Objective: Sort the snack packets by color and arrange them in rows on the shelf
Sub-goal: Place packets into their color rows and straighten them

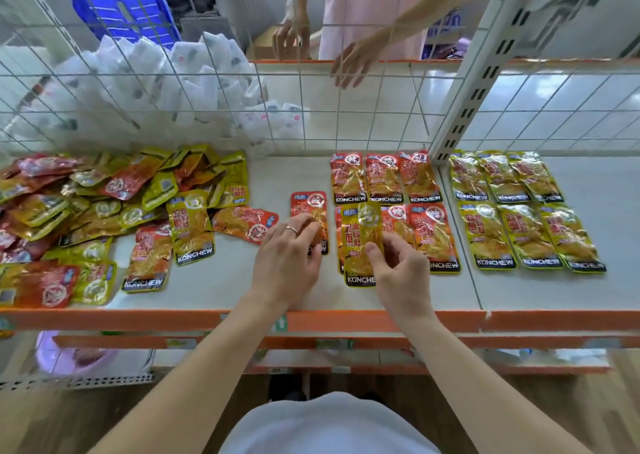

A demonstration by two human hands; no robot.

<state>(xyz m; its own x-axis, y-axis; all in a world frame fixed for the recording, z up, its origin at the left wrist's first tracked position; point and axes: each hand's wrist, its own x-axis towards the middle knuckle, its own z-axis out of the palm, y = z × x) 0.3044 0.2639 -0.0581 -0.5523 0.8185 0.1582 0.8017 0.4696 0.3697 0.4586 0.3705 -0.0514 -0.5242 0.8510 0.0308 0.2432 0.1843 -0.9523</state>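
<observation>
Right hand [401, 277]: you pinch yellow packet [362, 242], lengthwise away.
Yellow rows [526, 232]: to its right.
Left hand [287, 263]: grips red packet [308, 204].

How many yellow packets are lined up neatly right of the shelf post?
6: three in the back row, three in the front row. None seem hidden. Another yellow packet is in the right hand.

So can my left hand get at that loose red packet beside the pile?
Probably yes: the loose red packet lies just beside the left hand with nothing over it, though that hand holds the upright red packet now.
</observation>
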